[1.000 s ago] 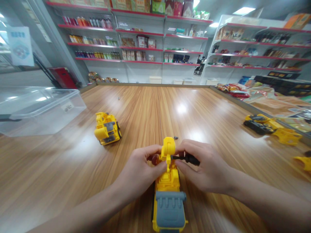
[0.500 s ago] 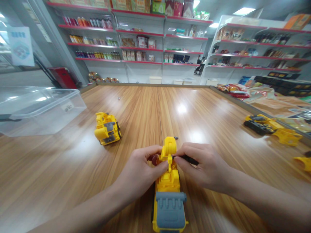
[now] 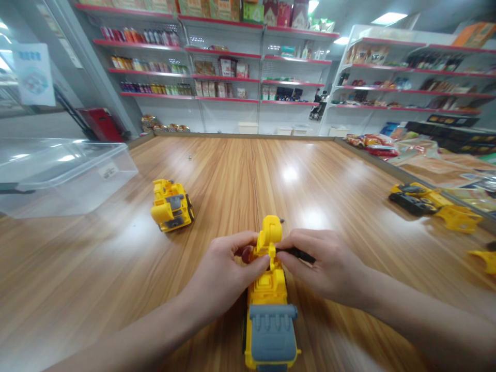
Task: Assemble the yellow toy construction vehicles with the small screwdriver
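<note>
yellow toy truck (image 3: 268, 290), upright, w/ prob. screwdriver (image 3: 300, 253)

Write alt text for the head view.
A left hand pinches the raised arm of a yellow toy truck on a wooden table; the right hand holds a black screwdriver to it. A second toy and clear bin sit left.

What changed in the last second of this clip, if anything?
The right hand slid along the dark screwdriver toward the yellow arm of the toy truck, its fingers now covering the shaft. The left hand kept its pinch on that arm; the truck and the small yellow loader stayed put.
</note>
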A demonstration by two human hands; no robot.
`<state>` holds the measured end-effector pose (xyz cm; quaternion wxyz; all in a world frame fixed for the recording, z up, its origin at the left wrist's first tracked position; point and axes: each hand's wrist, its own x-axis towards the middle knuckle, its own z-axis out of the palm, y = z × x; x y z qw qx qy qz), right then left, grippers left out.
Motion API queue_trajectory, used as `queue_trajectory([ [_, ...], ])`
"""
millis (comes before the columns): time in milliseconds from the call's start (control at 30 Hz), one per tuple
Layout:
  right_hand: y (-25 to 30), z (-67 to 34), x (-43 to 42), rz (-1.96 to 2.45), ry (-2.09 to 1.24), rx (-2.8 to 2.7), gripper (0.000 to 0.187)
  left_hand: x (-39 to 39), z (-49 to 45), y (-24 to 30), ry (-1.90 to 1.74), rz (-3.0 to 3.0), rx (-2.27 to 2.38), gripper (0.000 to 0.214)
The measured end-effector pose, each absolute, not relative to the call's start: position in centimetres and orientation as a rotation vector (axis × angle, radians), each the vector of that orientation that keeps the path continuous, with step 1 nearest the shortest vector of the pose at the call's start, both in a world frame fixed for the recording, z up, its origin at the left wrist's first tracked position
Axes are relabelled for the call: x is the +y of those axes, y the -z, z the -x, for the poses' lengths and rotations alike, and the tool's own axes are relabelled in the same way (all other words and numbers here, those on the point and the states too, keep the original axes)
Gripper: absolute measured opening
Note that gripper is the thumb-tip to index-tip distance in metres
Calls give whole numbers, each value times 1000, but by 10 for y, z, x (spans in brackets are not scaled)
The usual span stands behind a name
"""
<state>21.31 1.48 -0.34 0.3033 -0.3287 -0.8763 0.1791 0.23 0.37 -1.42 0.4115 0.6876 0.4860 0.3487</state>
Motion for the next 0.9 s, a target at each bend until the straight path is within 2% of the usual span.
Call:
queue_trajectory([
  [400,-2,-209,14,943,-460,-2172,9,3,1,12,-962,-1666,1065,23],
  [900,-6,-210,17,1208,-1288,-1811,20,2,1,8,-924,-1840,1084,18],
])
